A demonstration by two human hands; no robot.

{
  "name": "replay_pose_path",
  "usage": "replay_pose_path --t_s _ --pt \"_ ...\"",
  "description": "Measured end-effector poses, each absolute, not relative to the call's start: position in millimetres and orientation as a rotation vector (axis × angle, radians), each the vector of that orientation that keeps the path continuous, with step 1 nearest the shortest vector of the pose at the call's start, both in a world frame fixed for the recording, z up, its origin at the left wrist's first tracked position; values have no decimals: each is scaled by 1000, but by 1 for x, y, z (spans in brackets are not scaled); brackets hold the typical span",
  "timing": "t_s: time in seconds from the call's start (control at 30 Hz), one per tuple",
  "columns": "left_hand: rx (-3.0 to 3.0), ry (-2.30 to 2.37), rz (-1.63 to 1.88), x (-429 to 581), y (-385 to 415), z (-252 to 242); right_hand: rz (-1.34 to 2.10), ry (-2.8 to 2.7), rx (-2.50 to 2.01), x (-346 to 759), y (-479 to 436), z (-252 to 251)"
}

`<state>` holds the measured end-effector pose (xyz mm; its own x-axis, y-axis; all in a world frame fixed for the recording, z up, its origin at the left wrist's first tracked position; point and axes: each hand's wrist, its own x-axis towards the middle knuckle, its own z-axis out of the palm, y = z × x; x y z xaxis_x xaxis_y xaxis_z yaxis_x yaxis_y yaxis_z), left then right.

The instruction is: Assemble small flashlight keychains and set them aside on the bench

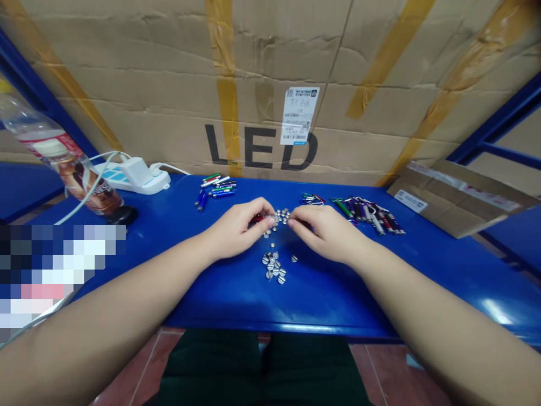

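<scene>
My left hand (247, 225) is closed round a small red metal tube (257, 218), mostly hidden by the fingers. Across from it, my right hand (323, 228) has thumb and fingertips close together at the edge of a pile of small shiny button cells (281, 215); whatever they pinch is too small to make out. Both hands rest low over the blue table (236, 293), with the cells between them. Nearer to me lies a loose group of slotted round metal caps (274, 266), one of them apart on the right.
Several coloured metal tubes (217, 186) lie behind my left hand. Tubes with clips (369, 214) and loose carabiners (311, 199) lie to the right. A power strip (147, 181), drink bottles (87, 180) and a cardboard flap (456, 197) flank them. A big carton (169, 107) stands behind.
</scene>
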<state>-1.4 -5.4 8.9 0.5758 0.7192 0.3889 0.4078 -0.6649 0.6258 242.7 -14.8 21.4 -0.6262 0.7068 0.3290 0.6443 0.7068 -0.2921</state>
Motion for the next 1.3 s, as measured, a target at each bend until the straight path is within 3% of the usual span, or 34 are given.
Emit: replay_pose_path --t_s 0.23,0.57,0.87,1.1,1.3 --pt "1931 883 1035 -9 11 0 149 -2438 -1334 258 -3 25" --pt "1530 908 988 -6 13 0 -51 -2566 -1812 287 13 26" --pt "1556 974 1020 -5 15 -2 29 -2551 -1791 287 20 20" --pt "1750 967 1015 -7 14 -5 -219 -2383 -1885 321 42 16" --pt "1847 982 957 -9 15 -10 -184 -2392 -1883 332 62 1"
